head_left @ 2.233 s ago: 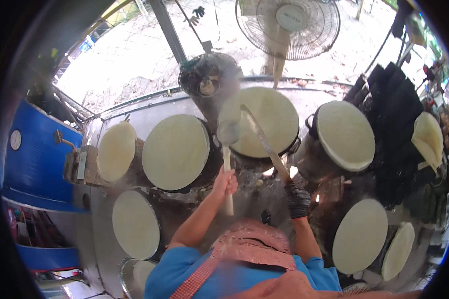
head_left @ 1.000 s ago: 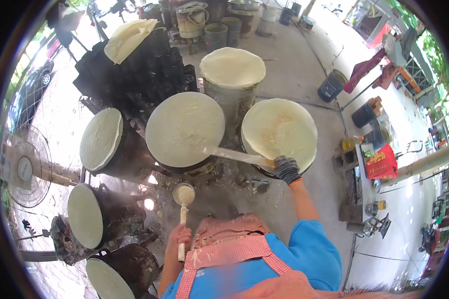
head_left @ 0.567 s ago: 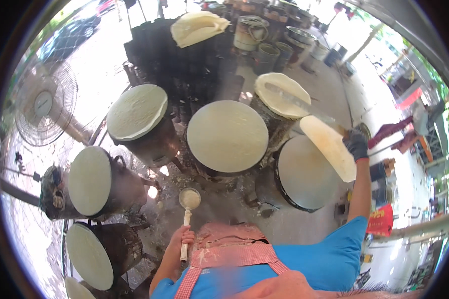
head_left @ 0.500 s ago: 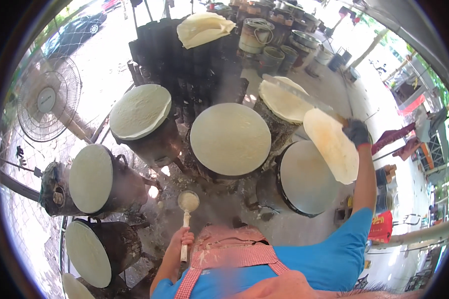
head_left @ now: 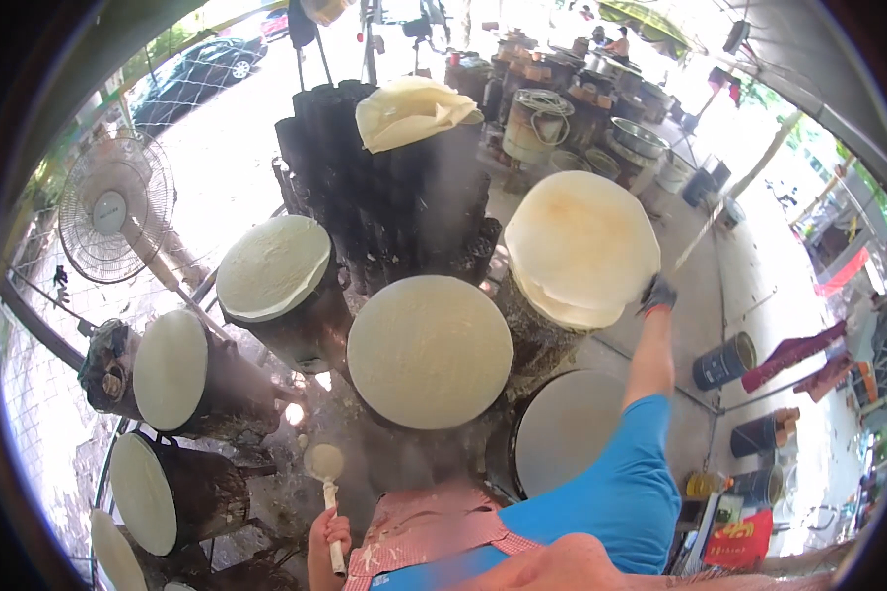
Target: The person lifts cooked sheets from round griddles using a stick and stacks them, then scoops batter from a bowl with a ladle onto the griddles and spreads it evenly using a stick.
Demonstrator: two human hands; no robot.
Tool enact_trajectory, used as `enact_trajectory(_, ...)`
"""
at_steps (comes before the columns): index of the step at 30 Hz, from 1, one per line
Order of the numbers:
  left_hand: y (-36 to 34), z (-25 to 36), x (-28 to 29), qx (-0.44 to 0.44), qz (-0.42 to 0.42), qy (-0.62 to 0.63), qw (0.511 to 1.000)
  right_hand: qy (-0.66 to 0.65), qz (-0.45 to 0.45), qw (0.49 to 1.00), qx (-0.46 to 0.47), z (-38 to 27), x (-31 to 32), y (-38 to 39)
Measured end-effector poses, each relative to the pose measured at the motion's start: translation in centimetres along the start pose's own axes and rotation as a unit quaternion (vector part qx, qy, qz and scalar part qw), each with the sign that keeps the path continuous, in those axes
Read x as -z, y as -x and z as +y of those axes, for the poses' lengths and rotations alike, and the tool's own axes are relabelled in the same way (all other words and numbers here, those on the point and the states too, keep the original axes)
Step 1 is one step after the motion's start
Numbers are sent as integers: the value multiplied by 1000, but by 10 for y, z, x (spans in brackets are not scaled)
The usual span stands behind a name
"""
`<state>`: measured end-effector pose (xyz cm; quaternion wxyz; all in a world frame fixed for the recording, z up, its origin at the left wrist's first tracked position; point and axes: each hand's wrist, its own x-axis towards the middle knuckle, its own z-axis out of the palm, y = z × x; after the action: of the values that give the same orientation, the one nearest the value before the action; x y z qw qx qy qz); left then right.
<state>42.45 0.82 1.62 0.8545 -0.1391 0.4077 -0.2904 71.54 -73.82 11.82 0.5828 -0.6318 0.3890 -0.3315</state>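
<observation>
My left hand grips the light handle of a ladle with pale batter in its bowl, low in front of my apron. My right hand, in a dark glove, reaches far out at the right, closed on a long flat spatula that shows as a thin pale strip slanting up. Beside this hand, a large round flatbread, browned in the middle, lies over the top of the far-right drum. A bare round griddle stands nearer, partly behind my right arm. Straight ahead, another griddle carries a pale round sheet.
More drum stoves with pale sheets curve along the left, including one sheet and another. A folded flatbread rests on black stacked cylinders. A fan stands left by a wire fence. Buckets stand right.
My right hand has swung the browned flatbread from above the near-right griddle onto the far-right drum, and the spatula has turned away from it. My left hand still holds the ladle. The view has shifted.
</observation>
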Motion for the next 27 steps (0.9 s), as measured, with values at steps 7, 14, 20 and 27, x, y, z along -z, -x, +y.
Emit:
enact_trajectory(7, 12, -41, -21, -72, 25, -4, 997, -104, 217, 936, -258, 151, -55, -2)
enact_trajectory(14, 56, -63, 24, -101, -49, 51, 992, 243, 120, 962, -28, 172, -81, 29)
enact_trajectory(20, 74, -50, 103, -148, -111, -59, 981, 205, -159, 925, 277, 119, -134, 202)
enact_trajectory(27, 138, -53, 218, -287, -131, -16, 949, 216, -663, 686, 207, 136, -187, 546)
